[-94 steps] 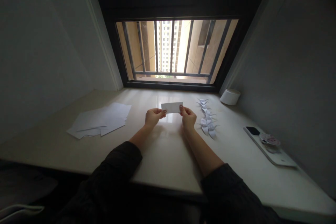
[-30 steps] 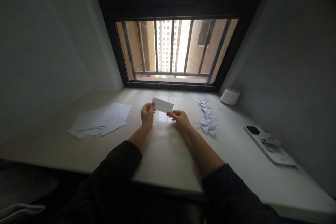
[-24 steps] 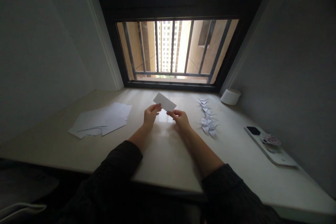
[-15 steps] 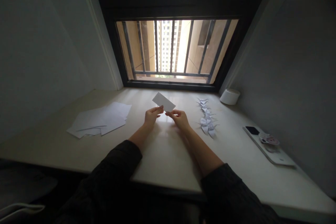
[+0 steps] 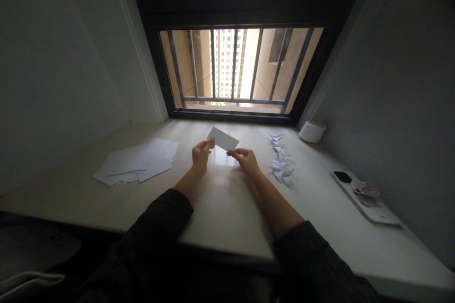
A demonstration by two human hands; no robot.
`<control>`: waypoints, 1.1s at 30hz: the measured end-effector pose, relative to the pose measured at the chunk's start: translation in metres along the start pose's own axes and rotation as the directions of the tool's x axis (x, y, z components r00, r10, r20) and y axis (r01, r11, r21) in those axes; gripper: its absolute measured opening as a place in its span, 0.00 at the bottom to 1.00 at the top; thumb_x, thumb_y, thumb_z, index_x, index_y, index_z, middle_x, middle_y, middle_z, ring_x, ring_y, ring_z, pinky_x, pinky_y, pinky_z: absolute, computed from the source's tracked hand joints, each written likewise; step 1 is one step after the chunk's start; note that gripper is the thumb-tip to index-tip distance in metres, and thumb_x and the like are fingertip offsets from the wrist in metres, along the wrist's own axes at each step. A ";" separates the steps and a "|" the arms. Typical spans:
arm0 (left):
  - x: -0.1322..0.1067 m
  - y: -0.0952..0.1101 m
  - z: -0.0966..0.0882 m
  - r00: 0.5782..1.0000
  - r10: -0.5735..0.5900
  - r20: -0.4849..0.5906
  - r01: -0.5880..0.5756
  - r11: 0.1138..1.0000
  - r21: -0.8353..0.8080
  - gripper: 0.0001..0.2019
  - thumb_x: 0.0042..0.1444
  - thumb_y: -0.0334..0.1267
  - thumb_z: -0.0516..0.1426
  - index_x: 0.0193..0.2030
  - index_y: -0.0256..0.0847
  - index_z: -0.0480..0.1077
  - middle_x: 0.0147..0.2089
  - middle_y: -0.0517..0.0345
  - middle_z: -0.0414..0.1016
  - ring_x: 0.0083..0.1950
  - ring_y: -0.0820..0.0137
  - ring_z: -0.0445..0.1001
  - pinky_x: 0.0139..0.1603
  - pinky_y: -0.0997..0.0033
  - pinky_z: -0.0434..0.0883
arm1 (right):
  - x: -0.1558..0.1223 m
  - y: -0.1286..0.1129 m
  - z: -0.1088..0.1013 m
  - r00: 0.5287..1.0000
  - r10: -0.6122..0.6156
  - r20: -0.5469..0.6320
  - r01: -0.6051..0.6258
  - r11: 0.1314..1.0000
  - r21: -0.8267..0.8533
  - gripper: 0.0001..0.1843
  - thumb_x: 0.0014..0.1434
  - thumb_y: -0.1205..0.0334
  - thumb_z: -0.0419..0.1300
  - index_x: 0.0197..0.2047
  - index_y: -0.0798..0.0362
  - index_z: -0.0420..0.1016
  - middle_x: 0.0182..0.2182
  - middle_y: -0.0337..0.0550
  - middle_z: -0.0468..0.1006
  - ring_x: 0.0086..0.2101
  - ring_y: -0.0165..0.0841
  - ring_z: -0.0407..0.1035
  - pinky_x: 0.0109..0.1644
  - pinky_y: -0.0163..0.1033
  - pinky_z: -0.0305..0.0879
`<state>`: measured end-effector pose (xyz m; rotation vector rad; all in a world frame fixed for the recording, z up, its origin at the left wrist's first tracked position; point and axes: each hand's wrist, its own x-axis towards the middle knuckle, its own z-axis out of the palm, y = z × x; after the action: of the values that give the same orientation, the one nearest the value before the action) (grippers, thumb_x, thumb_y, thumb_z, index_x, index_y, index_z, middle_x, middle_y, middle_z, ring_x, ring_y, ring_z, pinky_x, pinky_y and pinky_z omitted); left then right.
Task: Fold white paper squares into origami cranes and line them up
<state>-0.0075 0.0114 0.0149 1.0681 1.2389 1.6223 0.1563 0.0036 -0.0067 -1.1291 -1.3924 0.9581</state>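
Between my hands, above the pale windowsill (image 5: 220, 218), is a white paper rectangle (image 5: 223, 138) with straight edges, tilted down to the right. My left hand (image 5: 202, 154) pinches its left end between thumb and fingers. At its lower right edge my right hand (image 5: 246, 158) grips it in the same way. Both hands are closed on the paper. To the right of my right hand, several folded paper cranes (image 5: 280, 161) stand in a row running toward the window. Left of my left hand lies a loose pile of white paper sheets (image 5: 142, 161).
A white rounded device (image 5: 312, 131) stands in the back right corner by the wall. Nearer on the right lies a white phone (image 5: 377, 213) with a round grip on it. A dark-framed window (image 5: 231, 116) with bars closes off the back.
My left hand has slid left along the paper to its left end, so the hands are farther apart. The right hand still holds the lower right edge.
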 end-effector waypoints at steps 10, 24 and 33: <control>-0.001 -0.006 0.004 0.982 0.037 0.188 -0.062 0.990 0.127 0.15 0.43 0.51 0.62 0.23 0.38 0.72 0.28 0.55 0.75 0.31 0.71 0.69 0.33 0.72 0.61 | 0.008 0.014 -0.006 0.931 0.091 -0.354 -0.037 0.987 0.156 0.21 0.44 0.44 0.61 0.28 0.56 0.78 0.27 0.48 0.79 0.30 0.36 0.71 0.32 0.37 0.62; -0.002 -0.005 0.003 0.985 0.018 0.174 -0.040 0.992 0.123 0.21 0.45 0.57 0.58 0.30 0.39 0.77 0.35 0.49 0.78 0.36 0.66 0.72 0.33 0.70 0.64 | 0.007 0.017 -0.007 0.928 0.047 -0.370 -0.044 0.999 0.019 0.20 0.49 0.46 0.58 0.31 0.56 0.77 0.28 0.49 0.80 0.31 0.37 0.73 0.36 0.39 0.65; 0.001 -0.002 -0.003 0.999 0.042 0.033 -0.046 0.992 0.119 0.20 0.45 0.56 0.58 0.30 0.39 0.76 0.36 0.48 0.79 0.38 0.64 0.72 0.34 0.70 0.64 | -0.004 -0.003 -0.002 0.934 -0.185 -0.304 0.171 0.983 -0.074 0.26 0.53 0.51 0.57 0.53 0.53 0.71 0.37 0.46 0.78 0.33 0.32 0.70 0.40 0.39 0.67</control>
<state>-0.0109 0.0117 0.0128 1.1980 1.3149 1.5752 0.1578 -0.0008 -0.0047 -1.1129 -1.2394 0.5915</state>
